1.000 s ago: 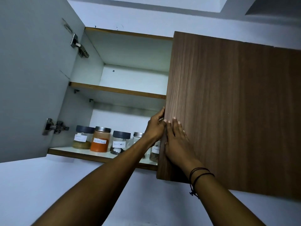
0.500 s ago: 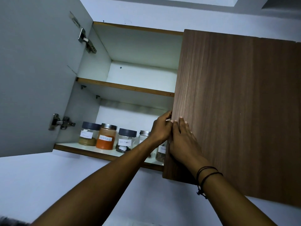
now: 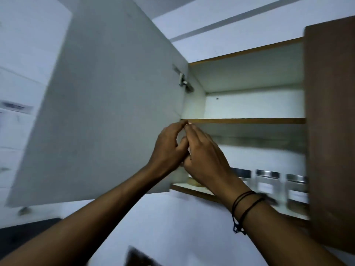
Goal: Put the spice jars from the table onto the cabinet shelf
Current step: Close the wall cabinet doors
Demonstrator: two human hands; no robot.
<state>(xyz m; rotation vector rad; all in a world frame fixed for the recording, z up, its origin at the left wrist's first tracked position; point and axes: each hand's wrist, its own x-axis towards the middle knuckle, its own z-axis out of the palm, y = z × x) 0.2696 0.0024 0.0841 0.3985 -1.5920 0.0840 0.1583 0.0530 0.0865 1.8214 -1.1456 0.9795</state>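
Several glass spice jars with metal lids stand in a row on the cabinet's lower shelf point(image 3: 189, 190): one point(image 3: 243, 174) just past my right wrist, one point(image 3: 267, 181) to its right, one point(image 3: 296, 191) by the brown door. My right hand hides the jars at the shelf's left end. My left hand point(image 3: 167, 150) and my right hand point(image 3: 206, 160) are raised together, touching each other, in front of the cabinet's left side just below the middle shelf point(image 3: 249, 120). Neither holds anything. The left fingers are loosely curled, the right ones stretched out.
The grey left door point(image 3: 115, 112) stands swung open on its hinge point(image 3: 184, 83) and fills the left of the view. The brown right door point(image 3: 330, 131) covers the cabinet's right part. The upper shelf is bare. A blurred dark object point(image 3: 138, 256) lies below.
Both hands have left the brown door's edge and moved left, in front of the open compartment. My view has swung left, so the cabinet now sits at the right.
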